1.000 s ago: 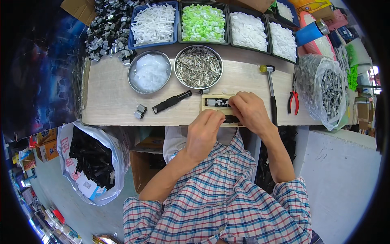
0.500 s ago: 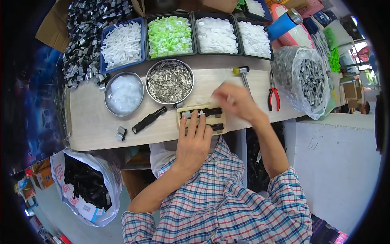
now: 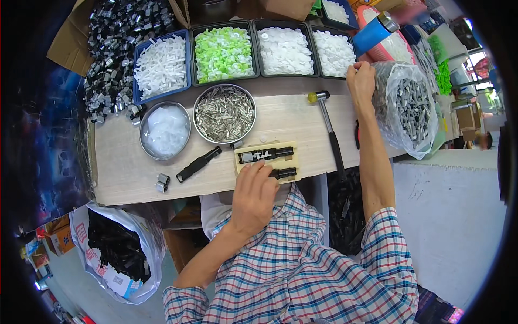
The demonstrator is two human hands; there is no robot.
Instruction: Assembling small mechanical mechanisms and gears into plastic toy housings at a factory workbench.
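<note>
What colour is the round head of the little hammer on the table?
The hammer head is yellow on one end and dark on the other, seen in the head view.

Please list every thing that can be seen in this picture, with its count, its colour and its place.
wooden block: one, pale yellow, near table edge, black parts on it
loose black part: one, black, left of the block
metal bowls: two, silver; one with metal pins, one with clear white pieces
hammer: one, yellow head and black handle, right of the block
bins: four or more in the back row; white, green, white, white pieces
heap of clips: many, dark grey, back left
clear bag: one, grey metal parts, right
white bag: one, black parts, below the table on the left
table: one, light wood
left hand: on the block
right hand: at the clear bag
</note>
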